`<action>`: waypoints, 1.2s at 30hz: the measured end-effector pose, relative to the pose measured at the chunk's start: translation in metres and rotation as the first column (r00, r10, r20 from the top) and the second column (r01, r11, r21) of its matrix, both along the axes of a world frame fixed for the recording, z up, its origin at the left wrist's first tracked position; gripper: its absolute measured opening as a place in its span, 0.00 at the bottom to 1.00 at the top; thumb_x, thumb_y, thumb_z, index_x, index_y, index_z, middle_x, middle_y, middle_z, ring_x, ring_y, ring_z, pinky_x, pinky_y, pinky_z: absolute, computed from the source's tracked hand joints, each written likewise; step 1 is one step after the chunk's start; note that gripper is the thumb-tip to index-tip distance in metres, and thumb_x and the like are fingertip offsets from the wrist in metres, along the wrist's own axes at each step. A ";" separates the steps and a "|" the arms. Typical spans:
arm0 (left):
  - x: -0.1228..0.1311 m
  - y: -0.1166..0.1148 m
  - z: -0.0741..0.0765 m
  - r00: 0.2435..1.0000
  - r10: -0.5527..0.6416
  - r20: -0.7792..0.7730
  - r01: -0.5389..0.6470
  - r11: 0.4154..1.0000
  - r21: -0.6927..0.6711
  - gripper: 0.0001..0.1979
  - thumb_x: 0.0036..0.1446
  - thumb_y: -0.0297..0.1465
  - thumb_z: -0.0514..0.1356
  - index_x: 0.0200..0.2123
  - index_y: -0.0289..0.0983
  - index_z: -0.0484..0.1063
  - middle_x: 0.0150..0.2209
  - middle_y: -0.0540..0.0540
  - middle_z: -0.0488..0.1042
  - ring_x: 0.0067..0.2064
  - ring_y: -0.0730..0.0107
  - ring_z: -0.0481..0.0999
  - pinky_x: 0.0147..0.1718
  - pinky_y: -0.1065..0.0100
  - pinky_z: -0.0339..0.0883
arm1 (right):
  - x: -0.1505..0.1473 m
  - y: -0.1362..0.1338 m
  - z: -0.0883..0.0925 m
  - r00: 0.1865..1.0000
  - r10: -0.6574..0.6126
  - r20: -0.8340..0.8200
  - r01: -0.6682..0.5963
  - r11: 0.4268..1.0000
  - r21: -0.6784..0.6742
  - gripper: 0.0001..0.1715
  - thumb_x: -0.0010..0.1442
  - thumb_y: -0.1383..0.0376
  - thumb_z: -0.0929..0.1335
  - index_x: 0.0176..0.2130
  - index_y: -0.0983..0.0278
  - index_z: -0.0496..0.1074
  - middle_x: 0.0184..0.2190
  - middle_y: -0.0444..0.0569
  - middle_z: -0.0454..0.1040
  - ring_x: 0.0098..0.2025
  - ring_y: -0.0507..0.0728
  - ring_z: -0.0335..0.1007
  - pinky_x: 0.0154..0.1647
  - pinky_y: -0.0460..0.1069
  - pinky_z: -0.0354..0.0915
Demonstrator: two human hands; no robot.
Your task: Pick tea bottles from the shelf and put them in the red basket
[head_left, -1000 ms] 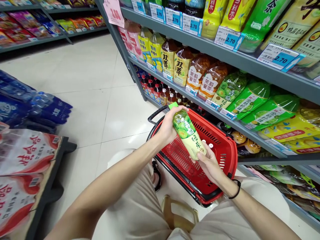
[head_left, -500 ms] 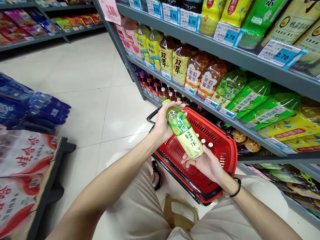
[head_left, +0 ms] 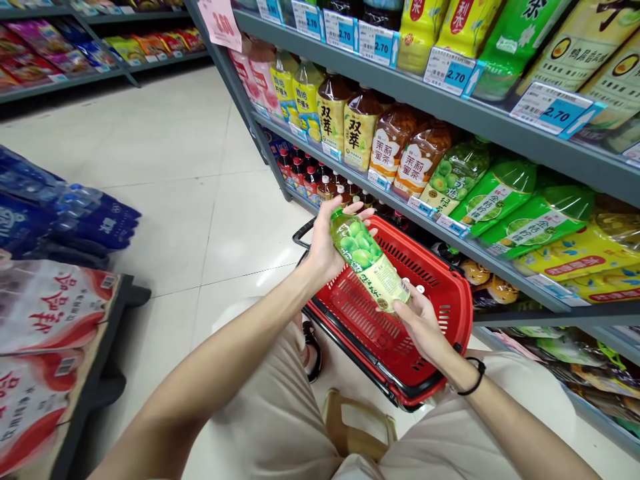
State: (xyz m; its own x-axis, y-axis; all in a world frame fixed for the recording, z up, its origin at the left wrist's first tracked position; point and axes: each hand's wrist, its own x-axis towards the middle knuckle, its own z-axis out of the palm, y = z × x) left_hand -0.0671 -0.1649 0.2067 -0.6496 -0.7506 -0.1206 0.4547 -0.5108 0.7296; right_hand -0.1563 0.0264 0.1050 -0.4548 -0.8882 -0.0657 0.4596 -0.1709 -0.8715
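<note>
A green tea bottle point(head_left: 370, 263) with a green cap and a pale lower label is tilted over the red shopping basket point(head_left: 450, 300). My left hand point(head_left: 330, 243) is around its capped upper end, thumb near the cap and some fingers extended beyond it. At the bottle's base, my right hand point(head_left: 417, 320) grips with the thumb on the near side; its other fingers are partly hidden. A few white caps show inside the basket, mostly behind the bottle.
Shelves of drinks point(head_left: 400, 150) with price tags rise beyond the basket. Stacked red-and-white packs point(head_left: 50, 313) and blue bottle packs point(head_left: 95, 213) stand at left. A tan stool point(head_left: 350, 427) is between my legs.
The bottle has been turned about its length, so the fruit picture and small print now face up. My right thumb has moved onto the base, and my left fingers have shifted near the cap.
</note>
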 end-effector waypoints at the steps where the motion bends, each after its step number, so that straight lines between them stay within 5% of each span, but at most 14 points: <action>1: 0.001 0.000 0.000 1.000 -0.010 -0.006 0.010 1.000 -0.002 0.29 0.53 0.55 0.62 0.44 0.36 0.77 0.44 0.38 0.82 0.42 0.59 0.81 0.44 0.58 0.78 | 0.000 0.000 -0.001 0.999 -0.020 -0.030 0.020 1.000 -0.002 0.29 0.54 0.59 0.81 0.54 0.57 0.77 0.58 0.50 0.78 0.61 0.62 0.73 0.67 0.59 0.66; 5: 0.003 0.001 -0.001 0.998 -0.049 -0.047 0.046 0.998 -0.052 0.41 0.48 0.67 0.56 0.45 0.35 0.77 0.43 0.34 0.82 0.46 0.50 0.81 0.43 0.53 0.78 | 0.001 0.002 -0.005 0.983 -0.058 -0.175 0.056 0.998 -0.015 0.32 0.53 0.63 0.81 0.55 0.57 0.75 0.58 0.51 0.77 0.61 0.63 0.72 0.68 0.60 0.64; 15: 0.004 0.000 -0.003 0.996 -0.080 -0.044 0.079 0.997 -0.027 0.41 0.51 0.65 0.52 0.45 0.35 0.79 0.44 0.35 0.82 0.43 0.54 0.82 0.45 0.55 0.78 | 0.008 0.003 -0.006 0.899 -0.200 -0.390 0.188 0.980 -0.068 0.36 0.50 0.69 0.81 0.55 0.56 0.70 0.52 0.52 0.73 0.53 0.63 0.72 0.58 0.58 0.68; 25: 0.001 0.004 0.000 0.999 -0.016 0.032 0.014 0.999 0.050 0.20 0.54 0.47 0.56 0.28 0.36 0.75 0.34 0.39 0.82 0.41 0.55 0.83 0.41 0.57 0.78 | 0.010 -0.001 -0.010 0.862 -0.255 -0.439 0.257 0.965 -0.054 0.37 0.45 0.72 0.82 0.51 0.56 0.71 0.48 0.49 0.72 0.49 0.61 0.71 0.54 0.55 0.69; 28: 0.001 0.003 -0.001 1.000 0.015 0.021 -0.017 0.993 0.116 0.18 0.54 0.47 0.56 0.27 0.38 0.72 0.32 0.41 0.81 0.41 0.54 0.83 0.39 0.58 0.78 | 0.009 -0.004 -0.009 0.943 -0.138 -0.304 0.146 0.989 0.004 0.36 0.48 0.68 0.82 0.52 0.55 0.69 0.47 0.47 0.73 0.42 0.58 0.73 0.42 0.52 0.74; 30: 0.001 0.002 -0.001 1.000 0.017 0.018 -0.019 0.991 0.130 0.18 0.52 0.49 0.58 0.28 0.39 0.70 0.31 0.42 0.80 0.40 0.53 0.83 0.38 0.57 0.78 | 0.008 -0.005 -0.005 0.996 0.073 -0.058 -0.070 0.996 0.050 0.28 0.58 0.56 0.77 0.54 0.57 0.68 0.45 0.50 0.75 0.34 0.57 0.73 0.24 0.48 0.70; 32: 0.003 0.000 -0.002 1.000 -0.001 0.018 -0.001 0.992 0.127 0.20 0.51 0.51 0.59 0.29 0.39 0.70 0.31 0.41 0.80 0.40 0.51 0.83 0.37 0.55 0.78 | 0.006 -0.006 0.001 0.945 0.278 0.171 -0.285 0.958 0.018 0.25 0.66 0.47 0.68 0.53 0.61 0.70 0.44 0.55 0.77 0.31 0.58 0.73 0.15 0.46 0.63; 36: 0.006 -0.004 -0.002 1.000 -0.021 -0.012 0.023 0.991 0.130 0.22 0.52 0.52 0.59 0.31 0.38 0.71 0.32 0.39 0.80 0.40 0.50 0.83 0.38 0.54 0.79 | 0.006 -0.006 0.008 0.890 0.367 0.269 -0.360 0.930 -0.077 0.21 0.68 0.53 0.67 0.53 0.64 0.73 0.45 0.55 0.79 0.37 0.61 0.78 0.30 0.54 0.76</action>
State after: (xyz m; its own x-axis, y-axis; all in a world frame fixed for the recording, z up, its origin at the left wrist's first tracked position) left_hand -0.0608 -0.1684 0.2046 -0.6675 -0.7143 -0.2100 0.4493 -0.6114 0.6515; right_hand -0.1502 0.0207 0.1130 -0.0673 -0.9908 -0.1170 0.7138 0.0341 -0.6996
